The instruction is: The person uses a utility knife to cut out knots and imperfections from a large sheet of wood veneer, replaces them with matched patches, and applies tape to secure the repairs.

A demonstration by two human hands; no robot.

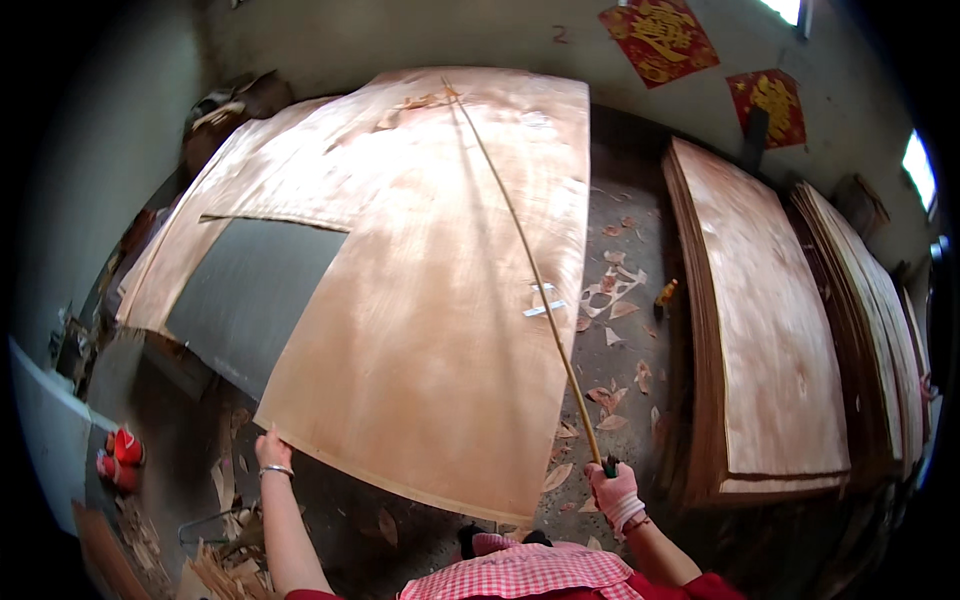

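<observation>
A large thin sheet of light wood veneer (430, 380) stretches away in front of me. My left hand (272, 450), bare and with a bangle at the wrist, pinches its near left corner. In my right hand (615, 495), which wears a pale glove, is the dark grip end of a long thin stick (530, 262). The stick slants across the sheet toward the far side, its tip by some torn veneer scraps (425, 100). More veneer (290, 165) spreads at the back left, around a dark grey rectangular surface (255, 295). A small whitish strip (545, 309) lies on the sheet under the stick.
To the right stands a tall stack of veneer sheets (765, 330), with another stack (870, 300) beyond it. Veneer scraps (610, 400) litter the floor between. An orange bottle-like object (667, 292) stands near the stack. Red items (122, 455) and broken wood pieces (225, 575) lie at left.
</observation>
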